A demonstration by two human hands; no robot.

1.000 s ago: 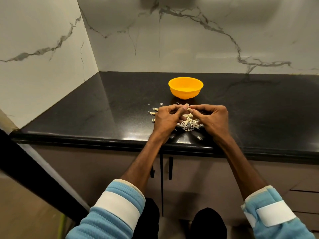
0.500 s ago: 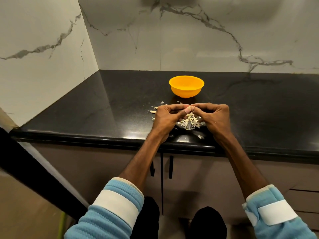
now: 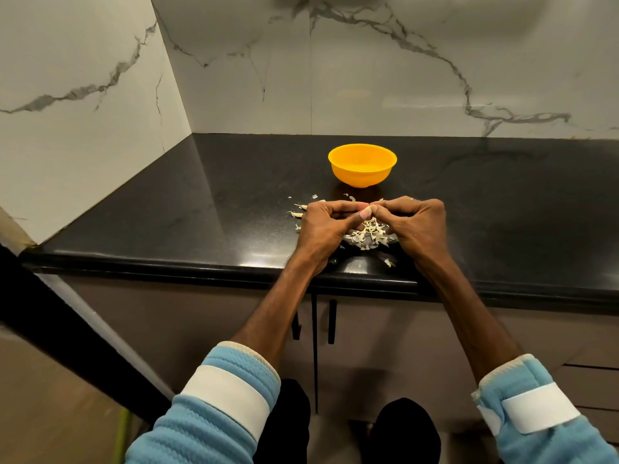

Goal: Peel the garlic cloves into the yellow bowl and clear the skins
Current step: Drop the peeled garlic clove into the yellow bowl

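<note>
Nearest, at 6 o'clock, two light-blue sleeves w/ white bands: left sleeve at approx 7, right sleeve at approx 5, bare forearms reaching up to the counter, which is glossy black. Under its front edge, brown cabinet doors w/ two black handles between the forearms. Both hands are over the counter just past the edge, knuckles up, fingers curled in & tips meeting in the middle. Left hand & right hand pinch a small pale bit between thumbs & forefingers; too small to tell if it's clove or skin. Fingers of both are narrow, closed tight on that bit. Directly below the pinch, at 6 o'clock from it, a pile of skins lies on the counter between the two palms, pale & flaky. One loose flake is at 5 o'clock from the pile, near the counter edge. More stray skins are at 9 o'clock from the left hand, just beside its knuckles, plus a few specks beyond the fingers. At 12 o'clock from the hands, near but apart from them, the yellow bowl stands upright on the counter; contents can't be made out. Behind, white marble wall w/ grey veins, meeting a side wall at approx 10 o'clock.
</note>
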